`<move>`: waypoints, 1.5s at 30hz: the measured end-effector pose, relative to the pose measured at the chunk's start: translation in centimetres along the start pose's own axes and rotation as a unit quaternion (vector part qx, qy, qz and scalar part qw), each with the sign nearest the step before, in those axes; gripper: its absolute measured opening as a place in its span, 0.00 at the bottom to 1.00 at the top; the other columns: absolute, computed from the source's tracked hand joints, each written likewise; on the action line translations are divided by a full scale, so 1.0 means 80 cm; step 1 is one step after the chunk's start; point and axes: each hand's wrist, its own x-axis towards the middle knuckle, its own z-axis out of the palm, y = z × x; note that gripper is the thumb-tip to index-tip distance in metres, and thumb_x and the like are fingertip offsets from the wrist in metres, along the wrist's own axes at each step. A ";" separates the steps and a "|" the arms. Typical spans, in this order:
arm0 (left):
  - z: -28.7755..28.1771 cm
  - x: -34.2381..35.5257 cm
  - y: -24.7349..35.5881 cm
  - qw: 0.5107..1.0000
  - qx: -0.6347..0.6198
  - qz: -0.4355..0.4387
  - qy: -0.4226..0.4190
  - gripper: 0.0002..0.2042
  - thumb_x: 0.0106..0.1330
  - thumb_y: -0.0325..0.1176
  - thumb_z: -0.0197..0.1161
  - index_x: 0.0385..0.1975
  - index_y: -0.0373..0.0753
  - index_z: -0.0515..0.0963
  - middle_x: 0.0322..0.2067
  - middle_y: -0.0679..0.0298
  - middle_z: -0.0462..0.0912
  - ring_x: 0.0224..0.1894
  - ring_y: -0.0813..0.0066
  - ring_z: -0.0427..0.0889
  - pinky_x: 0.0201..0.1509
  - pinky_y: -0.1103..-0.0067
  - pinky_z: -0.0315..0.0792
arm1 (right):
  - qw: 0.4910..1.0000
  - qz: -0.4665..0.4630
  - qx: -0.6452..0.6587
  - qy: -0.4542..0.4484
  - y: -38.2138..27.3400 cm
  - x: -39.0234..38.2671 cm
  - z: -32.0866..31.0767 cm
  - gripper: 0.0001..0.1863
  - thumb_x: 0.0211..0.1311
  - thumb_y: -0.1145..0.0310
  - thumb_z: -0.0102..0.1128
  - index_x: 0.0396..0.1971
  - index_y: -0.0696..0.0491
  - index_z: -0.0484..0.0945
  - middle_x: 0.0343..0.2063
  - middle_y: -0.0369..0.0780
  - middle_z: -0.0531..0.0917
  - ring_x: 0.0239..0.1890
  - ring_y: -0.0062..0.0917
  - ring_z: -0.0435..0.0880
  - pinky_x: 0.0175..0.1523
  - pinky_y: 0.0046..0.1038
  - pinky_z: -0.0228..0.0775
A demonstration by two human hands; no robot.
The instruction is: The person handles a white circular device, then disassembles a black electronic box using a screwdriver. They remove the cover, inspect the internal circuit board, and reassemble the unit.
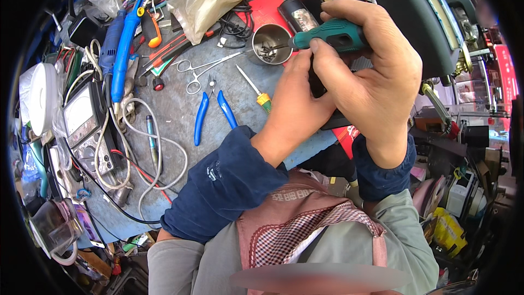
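Right hand: the right hand (376, 71) is closed around a green-handled screwdriver (341, 36), thumb and fingers pressed on its grip.
Screwdriver: just right of the metal cup (271, 44), lying roughly level, its shaft pointing left across the cup's mouth.
Left hand: the left hand (300, 95), nearer the person than the cup and to its right, has its fingers partly curled, fingertips just below the screwdriver's front end; what it grips, if anything, I cannot tell.
Metal cup: upright and open, with small metal pieces inside, too small to name surely.
Dark can: the dark can (298, 15) is tilted, just beyond the cup and to its right; its contents cannot be seen.
Plastic bag: the cloudy plastic bag (215, 3) lies crumpled beyond the cup and to its left, contents unclear.
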 end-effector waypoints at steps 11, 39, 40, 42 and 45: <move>-0.009 -0.007 0.009 0.961 -0.267 -0.071 0.010 0.31 0.70 0.21 0.55 0.75 0.30 0.61 0.65 0.46 0.78 0.59 0.63 0.83 0.63 0.72 0.78 | 0.986 0.036 0.096 0.133 -0.020 -0.025 -0.074 0.26 0.60 0.89 0.72 0.59 0.66 0.80 0.51 0.50 0.90 0.50 0.24 0.90 0.56 0.25 0.83; -0.023 0.006 0.009 0.930 -0.323 -0.172 0.033 0.22 0.89 0.49 0.51 0.60 0.36 0.83 0.44 0.68 0.81 0.47 0.80 0.80 0.54 0.77 0.76 | 0.987 0.044 0.096 0.122 -0.019 -0.066 -0.092 0.27 0.61 0.89 0.73 0.61 0.66 0.80 0.53 0.50 0.89 0.50 0.24 0.90 0.52 0.23 0.85; -0.023 0.005 0.011 0.930 -0.325 -0.170 0.029 0.22 0.89 0.48 0.51 0.59 0.36 0.83 0.44 0.68 0.81 0.47 0.79 0.81 0.54 0.77 0.76 | 0.987 0.046 0.096 0.122 -0.018 -0.067 -0.091 0.27 0.61 0.89 0.73 0.61 0.66 0.80 0.53 0.50 0.89 0.50 0.24 0.90 0.52 0.23 0.85; -0.023 0.005 0.014 0.930 -0.327 -0.169 0.024 0.21 0.90 0.47 0.51 0.59 0.36 0.83 0.44 0.68 0.81 0.47 0.79 0.81 0.55 0.77 0.77 | 0.987 0.055 0.094 0.120 -0.019 -0.070 -0.091 0.27 0.61 0.89 0.73 0.61 0.66 0.80 0.53 0.50 0.89 0.51 0.24 0.90 0.53 0.23 0.85; -0.024 0.006 0.014 0.930 -0.326 -0.170 0.023 0.21 0.90 0.46 0.50 0.58 0.35 0.83 0.44 0.68 0.81 0.48 0.78 0.81 0.56 0.76 0.77 | 0.987 0.050 0.088 0.126 -0.016 -0.071 -0.090 0.27 0.60 0.90 0.72 0.61 0.66 0.80 0.53 0.50 0.89 0.51 0.25 0.90 0.56 0.24 0.84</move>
